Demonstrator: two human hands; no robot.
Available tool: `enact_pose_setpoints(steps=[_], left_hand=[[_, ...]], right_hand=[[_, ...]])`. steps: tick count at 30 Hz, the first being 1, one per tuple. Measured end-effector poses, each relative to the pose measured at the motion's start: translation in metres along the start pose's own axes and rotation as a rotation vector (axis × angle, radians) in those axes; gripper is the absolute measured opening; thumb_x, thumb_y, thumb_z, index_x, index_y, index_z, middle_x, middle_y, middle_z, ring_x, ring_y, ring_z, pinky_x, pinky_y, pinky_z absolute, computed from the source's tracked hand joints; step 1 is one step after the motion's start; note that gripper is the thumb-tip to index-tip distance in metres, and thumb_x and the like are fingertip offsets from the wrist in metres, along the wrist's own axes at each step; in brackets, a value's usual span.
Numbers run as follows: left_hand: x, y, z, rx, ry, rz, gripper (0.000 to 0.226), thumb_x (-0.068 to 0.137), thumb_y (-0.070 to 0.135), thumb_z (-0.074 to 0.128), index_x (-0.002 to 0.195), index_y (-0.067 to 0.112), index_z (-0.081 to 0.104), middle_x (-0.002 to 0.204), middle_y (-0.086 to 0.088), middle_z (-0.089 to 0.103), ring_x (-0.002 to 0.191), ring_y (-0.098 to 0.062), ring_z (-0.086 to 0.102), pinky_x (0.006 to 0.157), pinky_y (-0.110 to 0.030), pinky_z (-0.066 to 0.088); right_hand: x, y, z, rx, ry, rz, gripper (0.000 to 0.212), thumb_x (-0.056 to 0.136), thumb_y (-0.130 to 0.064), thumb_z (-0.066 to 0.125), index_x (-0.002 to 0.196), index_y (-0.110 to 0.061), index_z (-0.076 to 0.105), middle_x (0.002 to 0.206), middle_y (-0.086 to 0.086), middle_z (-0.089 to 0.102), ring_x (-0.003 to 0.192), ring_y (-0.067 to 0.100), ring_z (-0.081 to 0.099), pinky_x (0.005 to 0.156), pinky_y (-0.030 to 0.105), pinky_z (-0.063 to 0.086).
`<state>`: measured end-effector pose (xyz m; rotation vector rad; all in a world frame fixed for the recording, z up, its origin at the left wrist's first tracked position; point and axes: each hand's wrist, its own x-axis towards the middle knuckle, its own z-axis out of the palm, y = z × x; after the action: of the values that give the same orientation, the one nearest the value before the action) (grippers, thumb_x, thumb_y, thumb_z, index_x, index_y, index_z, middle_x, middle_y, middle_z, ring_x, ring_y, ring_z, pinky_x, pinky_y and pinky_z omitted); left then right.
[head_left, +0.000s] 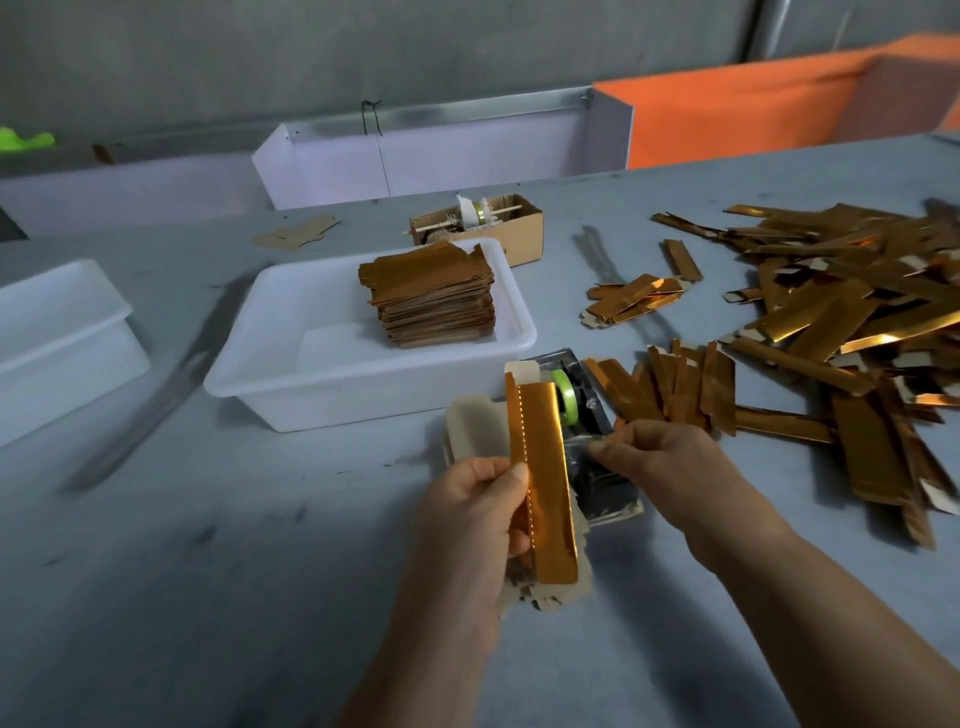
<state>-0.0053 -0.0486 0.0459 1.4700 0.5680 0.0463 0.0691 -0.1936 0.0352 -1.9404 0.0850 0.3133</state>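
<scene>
Holding, in the head view, a gold carton blank (545, 493) upright in the left grip (467, 514), above the desk (208, 571) and just before the tape dispenser (571, 405); pinching a clear tape end (589, 442) at that dispenser with the right grip (670, 467). Behind, in a white tray (363, 384), stacked blanks (431, 306); at right, loose blanks (841, 322).

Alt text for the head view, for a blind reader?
The left hand grips a gold foil carton blank upright while the right hand pinches what looks like tape at a dispenser. A white tray holds a stack of blanks; more blanks lie scattered at right.
</scene>
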Motion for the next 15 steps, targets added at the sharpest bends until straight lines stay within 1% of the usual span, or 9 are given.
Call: enact_pose_setpoints(steps=[3, 6, 8, 12, 15], left_hand=[[0.001, -0.001, 0.007, -0.003, -0.009, -0.005, 0.013, 0.094, 0.019, 0.058, 0.095, 0.009, 0.066, 0.070, -0.003, 0.058, 0.053, -0.008, 0.047, 0.052, -0.020, 0.043], [0.000, -0.002, 0.015, 0.019, -0.017, 0.029, 0.012, 0.094, 0.020, 0.058, 0.093, 0.011, 0.066, 0.063, 0.002, 0.057, 0.046, -0.003, 0.046, 0.048, -0.016, 0.041], [-0.002, -0.003, 0.021, 0.041, -0.021, 0.054, 0.011, 0.094, 0.022, 0.059, 0.093, 0.015, 0.066, 0.063, 0.007, 0.060, 0.043, 0.000, 0.049, 0.047, -0.014, 0.041], [-0.002, -0.006, 0.028, 0.089, -0.034, 0.082, 0.011, 0.093, 0.027, 0.059, 0.096, 0.019, 0.067, 0.063, 0.008, 0.063, 0.045, 0.002, 0.054, 0.049, -0.013, 0.043], [-0.001, -0.007, 0.029, 0.093, -0.032, 0.082, 0.011, 0.094, 0.028, 0.059, 0.095, 0.020, 0.066, 0.063, 0.008, 0.064, 0.045, 0.002, 0.055, 0.050, -0.012, 0.044]], right_hand=[[-0.001, -0.004, 0.001, -0.012, -0.013, 0.009, 0.015, 0.086, -0.027, 0.065, 0.075, -0.016, 0.066, 0.074, 0.003, 0.065, 0.071, 0.013, 0.060, 0.055, 0.022, 0.039], [-0.003, -0.006, 0.001, -0.030, -0.027, 0.029, 0.013, 0.086, -0.026, 0.064, 0.081, -0.014, 0.067, 0.079, 0.002, 0.067, 0.072, 0.008, 0.061, 0.053, 0.019, 0.037], [-0.004, -0.007, 0.001, -0.052, -0.021, 0.029, 0.012, 0.088, -0.023, 0.062, 0.082, -0.015, 0.066, 0.080, 0.002, 0.066, 0.073, 0.008, 0.059, 0.054, 0.019, 0.036], [-0.004, -0.010, 0.003, -0.107, -0.005, 0.021, 0.018, 0.092, -0.020, 0.055, 0.076, -0.017, 0.063, 0.077, 0.004, 0.063, 0.070, 0.011, 0.057, 0.053, 0.021, 0.036], [-0.005, -0.009, 0.003, -0.032, -0.004, 0.042, 0.021, 0.093, -0.017, 0.052, 0.076, -0.014, 0.063, 0.075, 0.005, 0.064, 0.071, 0.015, 0.059, 0.055, 0.023, 0.038]])
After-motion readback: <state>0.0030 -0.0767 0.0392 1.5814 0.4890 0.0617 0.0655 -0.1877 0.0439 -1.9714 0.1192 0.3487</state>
